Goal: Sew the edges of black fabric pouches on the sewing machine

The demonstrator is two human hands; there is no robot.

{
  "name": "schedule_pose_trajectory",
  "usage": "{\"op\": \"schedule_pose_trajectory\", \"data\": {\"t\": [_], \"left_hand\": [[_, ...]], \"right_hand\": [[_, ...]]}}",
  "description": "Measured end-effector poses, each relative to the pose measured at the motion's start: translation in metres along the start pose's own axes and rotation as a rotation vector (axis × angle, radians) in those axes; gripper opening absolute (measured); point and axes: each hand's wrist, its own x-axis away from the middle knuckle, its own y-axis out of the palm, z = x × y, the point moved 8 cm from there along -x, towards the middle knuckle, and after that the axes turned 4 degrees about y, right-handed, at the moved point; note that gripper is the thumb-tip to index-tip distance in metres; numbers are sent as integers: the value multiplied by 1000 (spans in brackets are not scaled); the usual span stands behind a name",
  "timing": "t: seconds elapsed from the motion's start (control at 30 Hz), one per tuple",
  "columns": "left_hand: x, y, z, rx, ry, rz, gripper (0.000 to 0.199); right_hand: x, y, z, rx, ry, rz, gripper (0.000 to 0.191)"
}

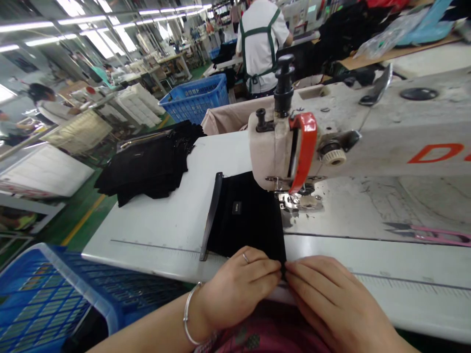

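Observation:
A black fabric piece [250, 225] with a small label lies on the white sewing table, a dark strip [211, 215] along its left side. Its far right edge reaches the presser foot [300, 202] of the sewing machine [272, 147]. My left hand [243, 284], wearing a ring and a bracelet, pinches the near right corner of the fabric. Fingertips of my right hand [331, 299] meet the same corner from the right, pressed together on the edge. Both hands are close to the table's front edge, and the fingertips' undersides are hidden.
A stack of black fabric pieces [147, 162] lies at the table's far left. Pink-handled scissors [430, 233] rest on the machine bed at right. A blue basket [47, 294] stands below left, another blue basket [198, 98] behind. A person in a white shirt [259, 44] works beyond.

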Motion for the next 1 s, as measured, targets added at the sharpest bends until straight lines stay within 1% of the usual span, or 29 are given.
{"op": "schedule_pose_trajectory", "data": {"t": [0.23,0.47,0.63,0.8,0.9,1.0], "left_hand": [[-13,3,-25,-10,30,-54,25],[-27,4,-50,-60,59,-81,24],[-38,-1,-66,-81,111,-21,24],[-48,-1,-85,-136,107,0,24],[-55,-4,-94,-126,106,43,24],[-62,-8,-104,-122,88,67,23]], "right_hand": [[-6,10,19,9,48,-96,26],[-24,13,38,70,85,-156,28],[-37,17,52,119,119,-240,25],[-49,20,66,231,121,-247,30],[-56,23,75,284,129,-272,30],[-60,25,82,323,147,-266,31]]}}
